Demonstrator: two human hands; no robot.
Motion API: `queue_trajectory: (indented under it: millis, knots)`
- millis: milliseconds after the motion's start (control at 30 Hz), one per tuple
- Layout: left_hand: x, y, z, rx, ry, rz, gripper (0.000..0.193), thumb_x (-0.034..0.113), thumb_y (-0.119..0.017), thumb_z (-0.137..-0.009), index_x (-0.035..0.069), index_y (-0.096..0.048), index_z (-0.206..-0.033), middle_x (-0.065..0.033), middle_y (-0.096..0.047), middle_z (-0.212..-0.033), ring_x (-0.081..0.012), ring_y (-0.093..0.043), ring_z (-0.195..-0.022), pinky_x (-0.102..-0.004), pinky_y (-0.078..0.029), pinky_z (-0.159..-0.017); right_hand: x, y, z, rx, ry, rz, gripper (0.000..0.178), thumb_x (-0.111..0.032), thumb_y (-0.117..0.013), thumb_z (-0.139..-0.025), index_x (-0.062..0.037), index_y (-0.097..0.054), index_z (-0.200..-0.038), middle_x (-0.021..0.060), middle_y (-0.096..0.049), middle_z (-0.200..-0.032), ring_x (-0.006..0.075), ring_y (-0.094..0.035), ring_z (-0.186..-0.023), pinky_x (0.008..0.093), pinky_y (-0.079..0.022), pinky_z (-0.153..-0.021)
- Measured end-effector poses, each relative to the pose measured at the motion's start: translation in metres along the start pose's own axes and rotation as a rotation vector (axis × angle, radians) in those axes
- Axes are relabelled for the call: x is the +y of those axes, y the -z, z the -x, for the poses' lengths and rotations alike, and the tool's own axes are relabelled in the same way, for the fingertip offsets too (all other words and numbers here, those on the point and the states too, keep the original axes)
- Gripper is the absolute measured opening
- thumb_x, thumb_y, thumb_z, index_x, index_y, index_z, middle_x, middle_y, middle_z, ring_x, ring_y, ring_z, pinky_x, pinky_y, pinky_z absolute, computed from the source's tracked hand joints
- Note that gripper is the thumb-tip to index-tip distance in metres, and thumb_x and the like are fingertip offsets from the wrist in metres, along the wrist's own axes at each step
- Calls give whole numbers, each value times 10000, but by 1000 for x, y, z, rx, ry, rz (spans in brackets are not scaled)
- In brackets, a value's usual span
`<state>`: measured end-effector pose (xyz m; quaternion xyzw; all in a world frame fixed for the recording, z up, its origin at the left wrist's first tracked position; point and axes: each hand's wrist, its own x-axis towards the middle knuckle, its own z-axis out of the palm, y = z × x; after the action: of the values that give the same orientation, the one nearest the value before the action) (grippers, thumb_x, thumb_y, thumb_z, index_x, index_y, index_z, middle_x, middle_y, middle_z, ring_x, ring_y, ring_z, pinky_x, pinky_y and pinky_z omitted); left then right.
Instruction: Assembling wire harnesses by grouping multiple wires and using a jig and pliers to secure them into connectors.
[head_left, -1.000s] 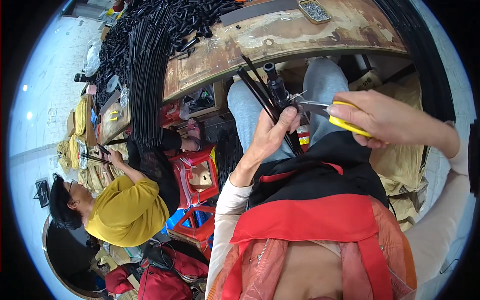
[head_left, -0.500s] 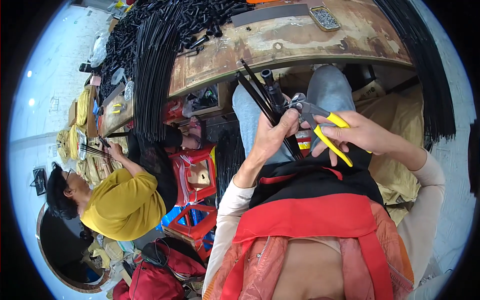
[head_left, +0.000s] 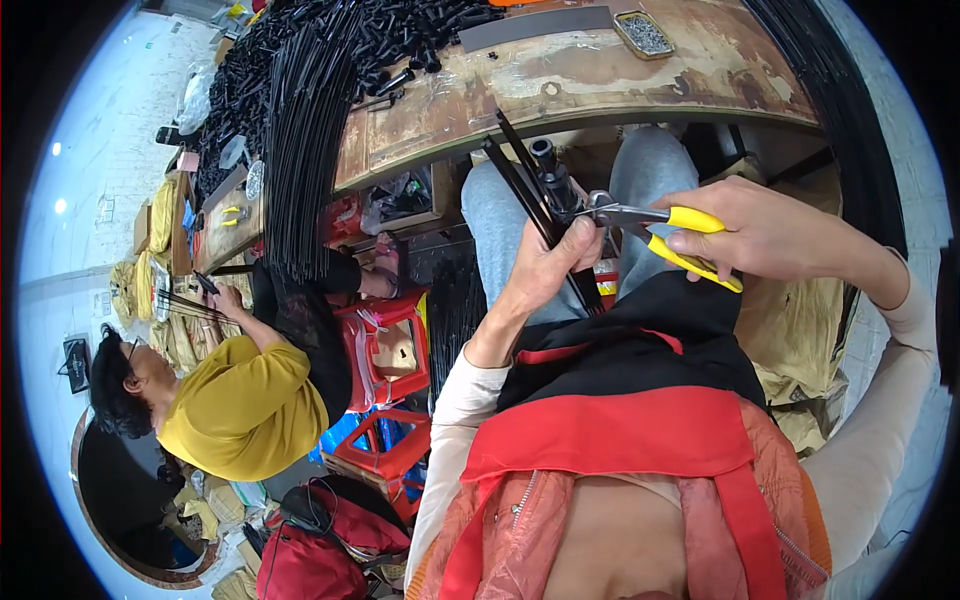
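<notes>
My left hand [head_left: 545, 255] is closed around several thin black rods [head_left: 518, 185] together with a black tubular fitting [head_left: 556, 178], whose hollow end points up and away from me. Yellow-handled pliers [head_left: 690, 218] are gripped in my right hand [head_left: 755, 222]. Their metal jaws touch or lie right by the side of the fitting, just above my left thumb. What sits between the jaws is too small to make out. Below my left hand the lower ends of the rods reach toward the black apron [head_left: 620, 345] on my lap.
A worn wooden table [head_left: 560, 95] stands ahead, with a heap of black fittings [head_left: 400, 40], a grey strip [head_left: 535, 28] and a tray of small metal parts [head_left: 644, 36]. Bundles of black rods [head_left: 310, 160] hang over its edge. A person in yellow [head_left: 245, 400] works at left near red stools [head_left: 385, 440].
My right hand has moved up and outward, swinging the plier handles nearer to level and closer together. The jaws stay at the fitting. My left hand keeps its hold, almost unmoved.
</notes>
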<state>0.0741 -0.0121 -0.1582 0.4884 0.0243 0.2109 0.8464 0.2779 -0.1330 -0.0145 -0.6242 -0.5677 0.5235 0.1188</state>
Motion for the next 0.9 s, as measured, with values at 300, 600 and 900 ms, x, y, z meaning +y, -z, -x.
queue_trajectory:
  millis: [300,600,900]
  knots:
    - [0,8,3,-95,-45,39,371,387,-606,-970,58,-437,-1005,25,-387,-660,-64,-329,-547,-247,-249,-493,-12,-2,0,-43,-49,-47,387,-273,-501,-1009,36,-560,-1233,120,-651,-857,173,-673,-679,282,-561,-563]
    - [4,10,8,-80,-15,14,386,409,-603,-967,57,-448,-1009,27,-388,-649,-69,-334,-554,-249,-248,-500,-10,-13,-3,-73,-108,-383,428,-268,-500,-1015,62,-492,-1288,101,-675,-897,165,-694,-727,256,-571,-556]
    - [1,6,2,-131,-36,19,331,344,-604,-978,57,-449,-1035,24,-412,-698,-63,-341,-575,-247,-278,-505,-37,3,10,-17,-160,-8,277,-262,-496,-1001,9,-556,-1003,93,-608,-718,164,-606,-582,283,-520,-534]
